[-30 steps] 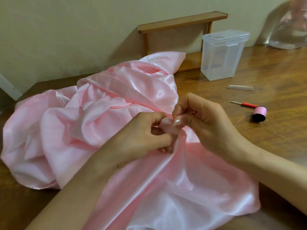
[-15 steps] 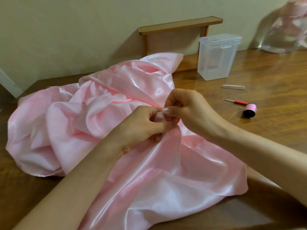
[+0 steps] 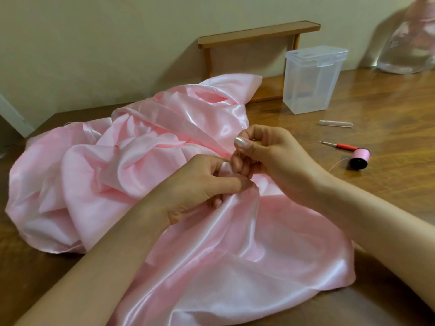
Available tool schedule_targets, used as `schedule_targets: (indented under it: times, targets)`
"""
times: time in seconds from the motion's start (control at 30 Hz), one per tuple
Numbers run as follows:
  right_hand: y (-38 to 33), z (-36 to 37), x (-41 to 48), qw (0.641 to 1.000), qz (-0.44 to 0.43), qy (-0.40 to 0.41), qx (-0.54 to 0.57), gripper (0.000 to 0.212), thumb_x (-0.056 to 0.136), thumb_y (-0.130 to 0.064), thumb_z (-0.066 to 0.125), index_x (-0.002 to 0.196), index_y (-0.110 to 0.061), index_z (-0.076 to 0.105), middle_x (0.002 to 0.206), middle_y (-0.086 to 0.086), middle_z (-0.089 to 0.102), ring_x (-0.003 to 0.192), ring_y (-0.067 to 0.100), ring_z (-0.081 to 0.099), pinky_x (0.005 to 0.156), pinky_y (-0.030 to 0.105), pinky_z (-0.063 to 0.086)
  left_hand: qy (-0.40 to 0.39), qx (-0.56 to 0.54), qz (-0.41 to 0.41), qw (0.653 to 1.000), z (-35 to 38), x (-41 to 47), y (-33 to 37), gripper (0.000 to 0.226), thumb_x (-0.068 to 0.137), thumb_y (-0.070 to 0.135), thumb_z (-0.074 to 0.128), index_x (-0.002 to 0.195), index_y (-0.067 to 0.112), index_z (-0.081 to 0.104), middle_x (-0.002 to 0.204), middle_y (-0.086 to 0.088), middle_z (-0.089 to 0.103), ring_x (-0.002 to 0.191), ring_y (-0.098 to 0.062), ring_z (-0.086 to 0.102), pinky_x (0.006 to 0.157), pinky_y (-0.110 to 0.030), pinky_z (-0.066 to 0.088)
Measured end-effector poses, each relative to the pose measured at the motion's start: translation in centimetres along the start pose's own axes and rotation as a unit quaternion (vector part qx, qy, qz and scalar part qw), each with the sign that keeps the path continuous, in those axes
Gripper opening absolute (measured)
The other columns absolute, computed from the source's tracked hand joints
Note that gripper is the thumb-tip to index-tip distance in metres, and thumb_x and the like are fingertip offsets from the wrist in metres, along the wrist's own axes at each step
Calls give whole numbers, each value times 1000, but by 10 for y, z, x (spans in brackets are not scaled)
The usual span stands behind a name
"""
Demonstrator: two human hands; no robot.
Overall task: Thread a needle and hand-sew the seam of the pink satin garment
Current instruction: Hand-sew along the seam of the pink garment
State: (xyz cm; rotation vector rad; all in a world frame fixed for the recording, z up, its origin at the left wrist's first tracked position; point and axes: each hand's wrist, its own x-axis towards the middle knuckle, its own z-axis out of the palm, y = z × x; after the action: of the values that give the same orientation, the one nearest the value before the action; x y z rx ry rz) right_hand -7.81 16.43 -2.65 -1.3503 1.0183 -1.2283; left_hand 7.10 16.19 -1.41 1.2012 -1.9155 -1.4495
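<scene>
The pink satin garment lies bunched across the wooden table. My left hand pinches a fold of its seam at the middle of the view. My right hand is just above and to the right of that fold, thumb and fingers closed. A fine thread runs down from its fingertips to the fabric. The needle itself is hidden inside the pinch. A pink thread spool lies on the table to the right, with a loose thread end trailing from it.
A red-handled seam ripper lies beside the spool and a small clear needle tube lies behind it. A clear plastic box stands at the back, next to a low wooden shelf. A clear bag sits far right.
My right hand has risen a little above the pinched fold, drawing a short length of thread up from the fabric. My left hand keeps its hold on the seam.
</scene>
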Motion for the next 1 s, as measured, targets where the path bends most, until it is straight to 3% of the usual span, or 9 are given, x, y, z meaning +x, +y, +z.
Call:
schedule_targets:
  times: [0.27, 0.47, 0.67, 0.77, 0.87, 1.0]
  targets:
    - [-5, -12, -2, 990, 43, -87, 106, 12, 77, -12, 59, 69, -4, 56, 62, 11, 62, 52, 18, 58, 52, 23, 51, 4, 15, 16, 1000, -1, -2, 2, 20, 77, 5, 70, 67, 19, 59, 54, 4, 45, 46, -5, 39, 40, -13, 33]
    - [-6, -8, -2, 992, 27, -74, 98, 23, 92, -8, 49, 69, -7, 51, 60, 13, 61, 48, 18, 57, 46, 25, 49, -12, 3, 14, 1000, 0, -4, 4, 35, 77, 0, 70, 52, 22, 59, 48, 8, 41, 41, -2, 35, 39, -11, 30]
    - [-8, -2, -1, 990, -22, -90, 106, 10, 80, -12, 58, 73, -4, 56, 63, 12, 61, 53, 20, 59, 54, 27, 54, 7, 14, 12, 1000, 1, -4, 4, 38, 69, 7, 78, 46, 22, 52, 46, 7, 39, 42, -4, 36, 40, -12, 32]
    - [-10, -4, 0, 986, -33, -109, 119, 4, 73, -8, 64, 73, -5, 62, 67, 13, 63, 58, 19, 61, 60, 26, 54, 4, -14, 19, 1000, -3, -3, 2, 24, 53, 18, 85, 49, 20, 62, 54, -1, 47, 51, -12, 44, 48, -17, 39]
    - [-11, -8, 1, 989, -46, -79, 118, 4, 67, -8, 69, 65, -10, 66, 66, 7, 64, 56, 12, 58, 59, 21, 50, 2, -27, 21, 999, -3, -4, 3, 8, 56, 21, 76, 55, 16, 70, 50, 0, 50, 43, -10, 43, 39, -15, 38]
    - [-12, -2, -2, 994, -82, -53, 44, 8, 68, -9, 73, 67, -13, 66, 68, 1, 65, 61, 11, 56, 60, 18, 46, 37, -11, 49, 998, 5, -2, 2, 36, 66, 30, 67, 71, -5, 64, 46, 1, 48, 41, -8, 44, 41, -16, 39]
